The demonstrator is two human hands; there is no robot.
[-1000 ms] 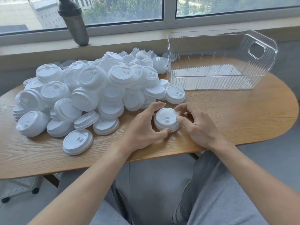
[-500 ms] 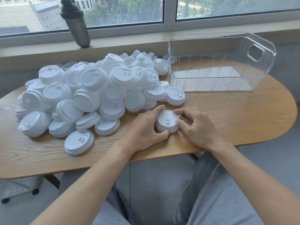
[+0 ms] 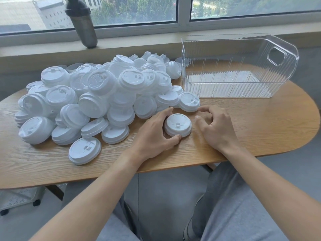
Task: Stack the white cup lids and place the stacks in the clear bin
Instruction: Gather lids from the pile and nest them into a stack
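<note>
Wooden desk (image 3: pixel 251 129): left hand (image 3: pixel 152 136) grips the light, slippery lid stack (image 3: pixel 178 125) by its rim; right hand (image 3: pixel 215 127), at 3 o'clock, is loosely curled and empty.

The wooden table (image 3: pixel 260 133) carries heaped white lids (image 3: pixel 97 101) and a clear bin (image 3: pixel 239 87).

Single head-worn view, looking forward and down, close over wooden table (image 3: pixel 260 129), window (image 3: pixel 139 11) beyond

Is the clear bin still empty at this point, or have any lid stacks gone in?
Empty. Through the clear bin only its ribbed walls and bare floor show; the white lids are all on the table outside it.
</note>
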